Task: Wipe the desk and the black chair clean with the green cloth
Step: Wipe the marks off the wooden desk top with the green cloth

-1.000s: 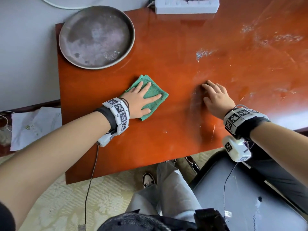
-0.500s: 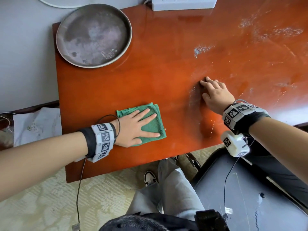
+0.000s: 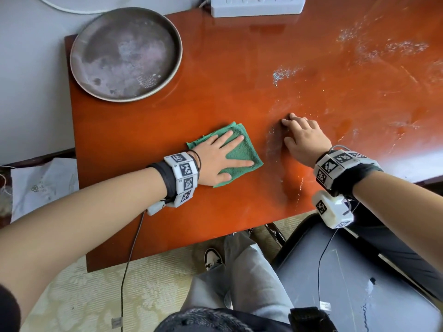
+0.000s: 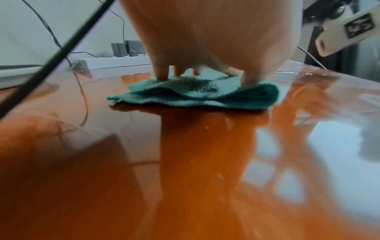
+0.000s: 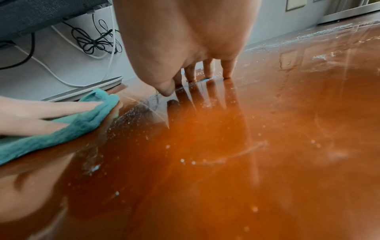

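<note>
The folded green cloth (image 3: 242, 149) (image 4: 195, 95) (image 5: 61, 129) lies on the glossy red-brown desk (image 3: 239, 80) near its front edge. My left hand (image 3: 215, 156) (image 4: 205, 40) presses flat on the cloth with straight, spread fingers. My right hand (image 3: 304, 137) (image 5: 185, 40) stands a little to the right of the cloth, arched, with its fingertips on the bare desk and nothing held. The black chair (image 3: 335, 271) sits low at the right, below the desk edge and under my right forearm.
A round metal tray (image 3: 124, 53) lies at the desk's back left corner and a white power strip (image 3: 256, 6) at the back. White dust smears (image 3: 383, 49) mark the right part. My legs (image 3: 239, 271) stand by the desk; papers (image 3: 43, 183) lie on the floor left.
My left hand slid the cloth toward the front edge, then back up and to the right, closer to my right hand. The right hand stayed on the desk.
</note>
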